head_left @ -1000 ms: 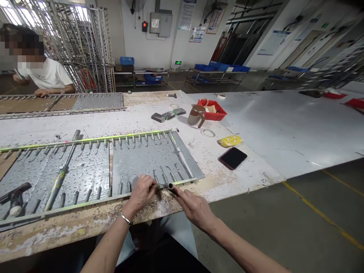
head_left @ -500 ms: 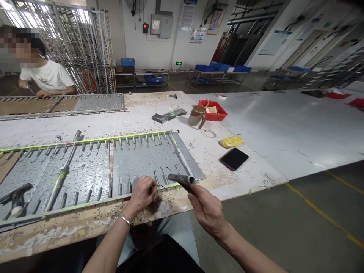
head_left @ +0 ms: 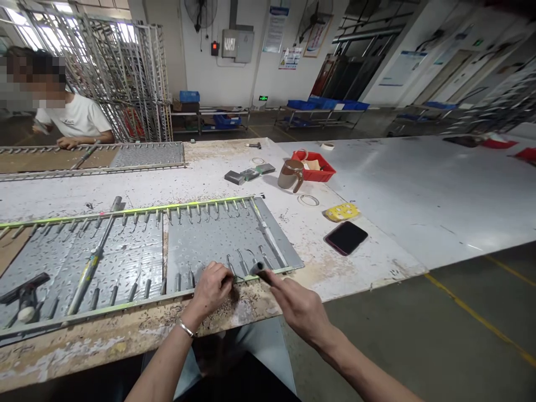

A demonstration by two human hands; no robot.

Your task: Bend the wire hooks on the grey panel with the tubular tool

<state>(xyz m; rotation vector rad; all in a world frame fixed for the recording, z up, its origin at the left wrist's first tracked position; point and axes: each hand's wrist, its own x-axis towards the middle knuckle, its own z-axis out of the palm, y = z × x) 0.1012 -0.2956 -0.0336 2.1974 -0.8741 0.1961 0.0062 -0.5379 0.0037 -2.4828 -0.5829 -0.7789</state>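
A long metal frame (head_left: pixel 125 304) with yellow-green edges lies on the table, rows of small hooks along both long sides. My left hand (head_left: pixel 213 287) is closed at its near edge, pinching something dark and too small to make out. To the right, my right hand (head_left: pixel 304 307) is wrapped round a dark tubular tool (head_left: pixel 260 269), whose open round end shows close to the near rail. Grey speckled sheets (head_left: pixel 209 240) lie inside the frame. Another dark-headed tool (head_left: pixel 27 296) rests on the frame at the far left.
Beyond the frame are a brown mug (head_left: pixel 290 174), a red bin (head_left: pixel 320 173), dark blocks (head_left: pixel 250 174), a yellow item (head_left: pixel 342 211) and a phone (head_left: pixel 347 238). At the back left, a person (head_left: pixel 79 120) works at another frame (head_left: pixel 146 155).
My right hand has tilted the tubular tool and brought its head lower and left, nearer the rail. My left hand stays almost in place. The other person's raised hand has shifted.
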